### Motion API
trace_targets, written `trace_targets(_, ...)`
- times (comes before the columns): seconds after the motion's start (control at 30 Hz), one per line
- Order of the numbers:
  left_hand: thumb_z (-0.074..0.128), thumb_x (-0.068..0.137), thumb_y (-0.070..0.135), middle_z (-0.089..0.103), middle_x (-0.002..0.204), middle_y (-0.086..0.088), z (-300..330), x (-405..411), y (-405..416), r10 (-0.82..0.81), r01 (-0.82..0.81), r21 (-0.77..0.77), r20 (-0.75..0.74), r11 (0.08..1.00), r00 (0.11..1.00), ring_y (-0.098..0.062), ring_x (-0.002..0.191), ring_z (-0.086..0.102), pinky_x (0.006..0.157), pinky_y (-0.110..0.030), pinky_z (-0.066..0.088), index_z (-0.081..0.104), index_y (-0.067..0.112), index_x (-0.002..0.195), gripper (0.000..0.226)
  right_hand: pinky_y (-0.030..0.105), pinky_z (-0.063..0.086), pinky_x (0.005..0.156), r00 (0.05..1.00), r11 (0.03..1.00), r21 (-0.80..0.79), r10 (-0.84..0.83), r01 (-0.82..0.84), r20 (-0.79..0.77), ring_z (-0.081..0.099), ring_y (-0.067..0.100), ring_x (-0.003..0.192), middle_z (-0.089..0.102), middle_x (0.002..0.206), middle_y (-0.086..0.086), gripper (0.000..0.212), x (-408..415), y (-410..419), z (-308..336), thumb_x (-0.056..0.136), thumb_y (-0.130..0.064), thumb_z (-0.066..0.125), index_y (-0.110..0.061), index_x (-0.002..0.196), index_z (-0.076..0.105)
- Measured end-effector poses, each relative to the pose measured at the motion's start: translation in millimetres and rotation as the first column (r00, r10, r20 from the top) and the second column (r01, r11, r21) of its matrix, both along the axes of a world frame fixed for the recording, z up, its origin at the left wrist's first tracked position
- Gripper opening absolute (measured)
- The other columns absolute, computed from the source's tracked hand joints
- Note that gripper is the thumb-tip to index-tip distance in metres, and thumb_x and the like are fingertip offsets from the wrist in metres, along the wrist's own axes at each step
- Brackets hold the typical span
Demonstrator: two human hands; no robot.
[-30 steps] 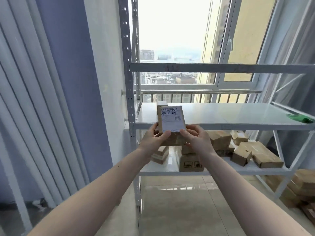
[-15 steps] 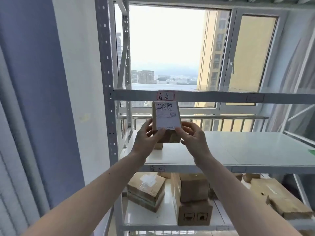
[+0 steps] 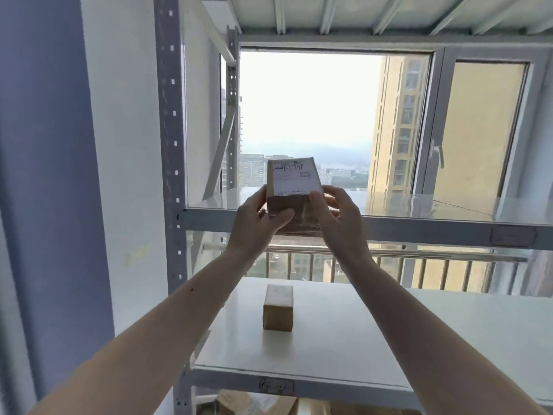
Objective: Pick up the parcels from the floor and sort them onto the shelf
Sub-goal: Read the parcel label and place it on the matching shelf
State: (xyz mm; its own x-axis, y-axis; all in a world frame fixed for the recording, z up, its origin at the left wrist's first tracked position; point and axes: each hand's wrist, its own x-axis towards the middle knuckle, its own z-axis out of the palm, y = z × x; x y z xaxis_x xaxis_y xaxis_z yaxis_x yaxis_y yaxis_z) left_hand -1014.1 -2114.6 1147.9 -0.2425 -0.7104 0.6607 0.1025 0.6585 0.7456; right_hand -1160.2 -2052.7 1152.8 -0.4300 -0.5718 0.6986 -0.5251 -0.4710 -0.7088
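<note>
At the front edge of the upper shelf, both hands hold 1 parcel up against the window light. Its labelled face is turned toward the camera and its long axis runs roughly upright, tipped back a little at the top, so the base sits level with the shelf's front rail or just over it; I cannot tell whether it touches the board yet.

The left hand grips the lower left side, thumb curled across the front face. The right hand grips the lower right side, thumb up along the edge beside the label and fingers wrapped behind. The 2 hands are equally near, 1 on each flank, so neither leads.

What matters for the next move is depth: the open board lies straight ahead of the hands and beyond the rail, not above or to the side. By my judgement the parcel only needs pushing forward and setting down, with the base clearing the rail first.

On the shelf below, another small box stands directly under the held parcel and well apart from it. More cartons show on a lower level.
</note>
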Motion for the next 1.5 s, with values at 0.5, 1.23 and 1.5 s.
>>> trace_targets(0.5,0.076,0.083,0.027,0.074,0.109,-0.001,22,-18,-69,0.162,-0.143,-0.131,0.148,0.981,0.976,-0.016,0.101,0.069,0.091,-0.035,0.056,0.065,0.012,0.123,0.045,0.02,0.054,0.069,0.983,0.994,0.091,-0.048,0.065,-0.18,0.062,-0.004,0.081,0.067,0.104,-0.008,0.056,-22,-52,11,0.085,-0.031,0.071,-0.02,0.137,0.055)
trace_targets(1.23,0.082,0.076,0.023,0.076,0.101,0.002,35,-18,-98,0.21,-0.178,-0.132,0.299,0.975,0.931,-0.009,0.091,0.071,0.081,-0.02,0.054,0.073,0.014,0.112,0.038,0.039,0.058,0.085,0.952,0.966,0.166,-0.15,0.199,-0.267,0.071,0.013,0.085,0.073,0.1,-0.004,0.051,-42,-76,25,0.076,-0.036,0.078,-0.015,0.121,0.065)
trace_targets(1.5,0.085,0.07,0.036,0.078,0.098,-0.004,45,-34,-127,0.283,-0.259,-0.115,0.397,0.959,0.873,-0.019,0.091,0.072,0.087,-0.037,0.056,0.073,0.013,0.115,0.051,0.039,0.056,0.087,0.945,0.946,0.215,-0.18,0.242,-0.273,0.07,0.019,0.098,0.075,0.105,0.004,0.053,-53,-103,32,0.072,-0.035,0.079,-0.011,0.118,0.067)
